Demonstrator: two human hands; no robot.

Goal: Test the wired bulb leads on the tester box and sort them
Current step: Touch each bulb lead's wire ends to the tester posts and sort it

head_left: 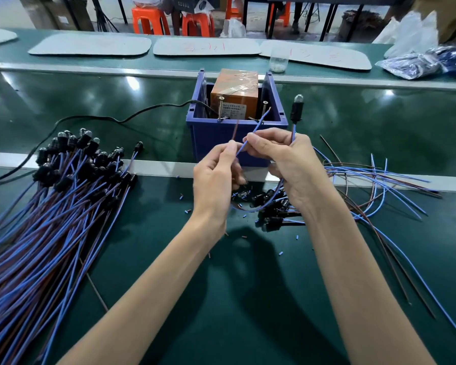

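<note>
The tester box (234, 138) is a blue bin holding an orange unit (233, 96) with two upright screws as contacts. My left hand (216, 177) pinches the brown lead (235, 131) of one bulb. My right hand (282, 159) pinches the blue lead (259, 122), its bare tip close to the right screw (264, 109). The same hand holds the bulb's wires, so the black-socketed bulb (297, 108) stands up to the right of the box, unlit. A large pile of bulb leads (63, 180) lies at the left. A smaller heap (271, 206) lies under my right hand.
A black power cord (111, 118) runs left from the box. Loose blue and brown wires (374, 180) fan out at the right. Small insulation bits (187, 211) dot the green belt. White trays (206, 46), a plastic cup (278, 60) and bags (416, 61) sit at the back.
</note>
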